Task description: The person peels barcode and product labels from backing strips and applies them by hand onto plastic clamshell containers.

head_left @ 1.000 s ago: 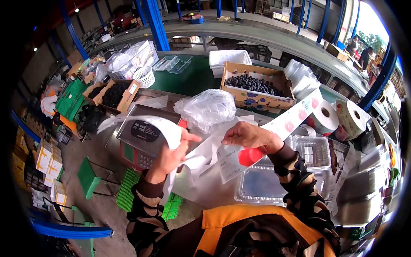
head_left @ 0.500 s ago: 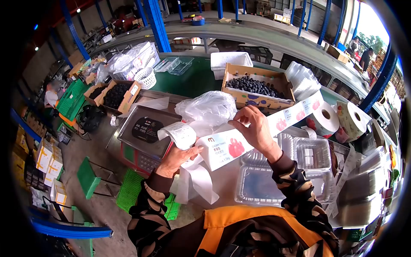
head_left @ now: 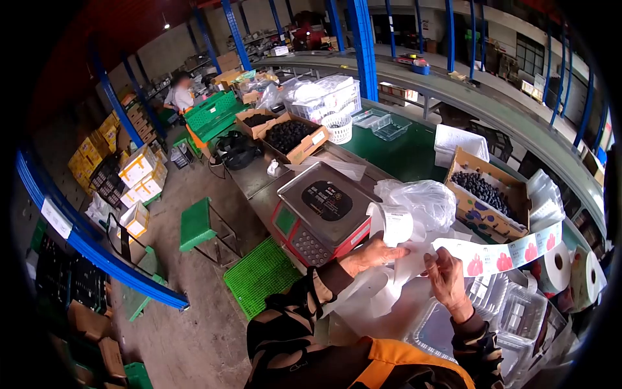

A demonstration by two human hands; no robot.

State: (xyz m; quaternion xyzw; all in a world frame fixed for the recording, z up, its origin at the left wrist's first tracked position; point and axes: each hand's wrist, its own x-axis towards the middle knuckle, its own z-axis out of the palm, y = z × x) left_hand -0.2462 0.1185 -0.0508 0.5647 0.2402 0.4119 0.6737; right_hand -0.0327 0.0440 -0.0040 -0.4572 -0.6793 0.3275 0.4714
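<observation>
My left hand (head_left: 372,257) is closed on white paper, its thumb pressed near the left end of a curling strip. Just above it a small roll of white paper (head_left: 396,224) stands beside a scale (head_left: 327,201) with a metal pan and red body. My right hand (head_left: 448,280) pinches the long label strip (head_left: 505,257), printed with red fruit, which runs off to the right towards two label rolls (head_left: 556,269). Loose white backing paper (head_left: 382,293) hangs below my hands. Clear plastic boxes (head_left: 523,312) lie at the right, below the strip.
A cardboard box of dark grapes (head_left: 486,194) stands behind the strip, beside a crumpled clear bag (head_left: 421,204). More grapes (head_left: 288,136) fill a box at the far left of the table. A green stool (head_left: 197,223) is on the floor. A person (head_left: 179,94) is in the background.
My view has swung left, so the table appears further right. My right hand has come down closer to my left hand. The label strip's near end now sits at my right fingertips.
</observation>
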